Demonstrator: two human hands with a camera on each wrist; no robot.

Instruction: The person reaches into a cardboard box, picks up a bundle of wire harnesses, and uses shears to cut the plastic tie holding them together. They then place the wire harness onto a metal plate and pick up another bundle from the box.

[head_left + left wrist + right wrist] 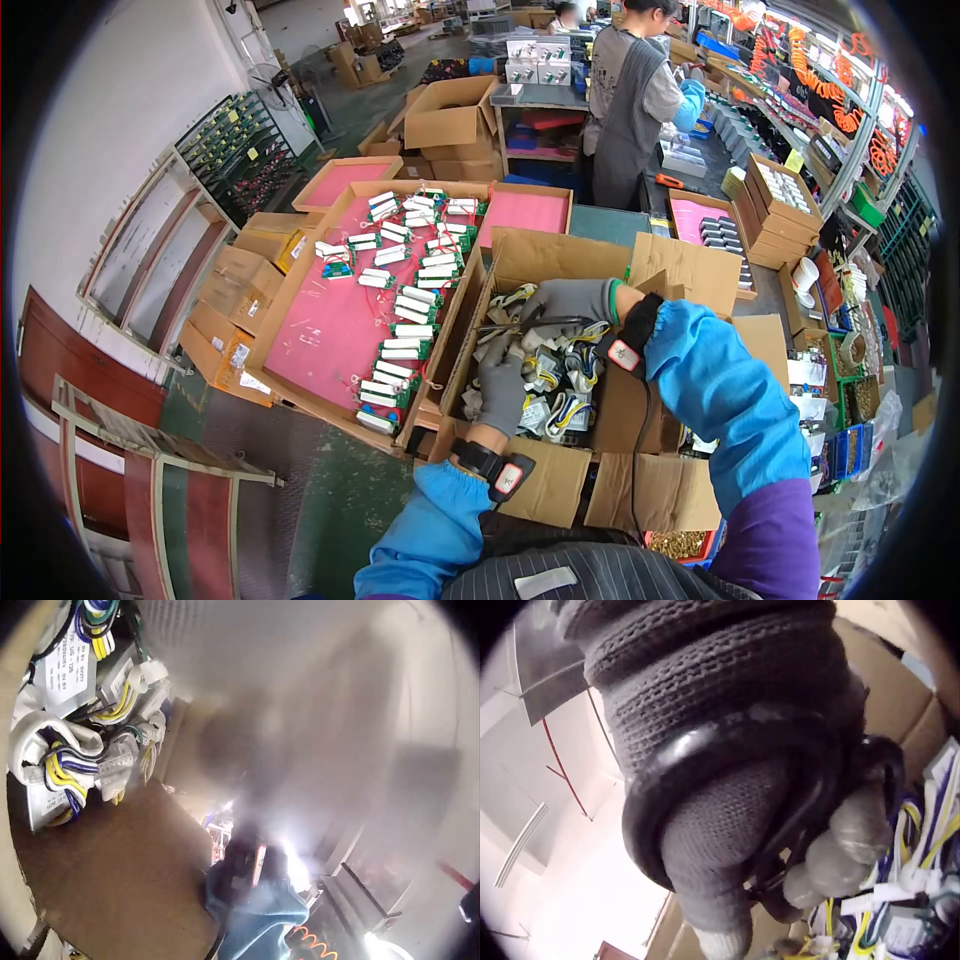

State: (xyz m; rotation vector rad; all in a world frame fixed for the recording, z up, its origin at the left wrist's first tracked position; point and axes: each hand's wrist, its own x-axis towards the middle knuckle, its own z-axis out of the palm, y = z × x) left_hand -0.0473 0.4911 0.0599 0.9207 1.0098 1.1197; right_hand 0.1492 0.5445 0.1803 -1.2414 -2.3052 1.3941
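Note:
An open cardboard box [625, 425] holds many small labelled modules with bundled wires [545, 375] in white, yellow, blue and black. My gloved right hand [565, 300] grips a pair of scissors [686, 761], thumb and fingers through the black loop handles. The scissors' blades point left across the box, close over the fingers of my left hand [500, 390]. That hand, also gloved, reaches down into the box among the modules. In the left wrist view it is a grey blur beside the wired modules [75, 761]; I cannot tell what its fingers hold.
Left of the box, a shallow pink-lined tray [310, 340] bears rows of green circuit boards with white parts [400, 345]. Cardboard boxes [235, 290] stand beyond it. Another person [635, 110] works at the bench ahead. Parts bins [850, 450] line the right side.

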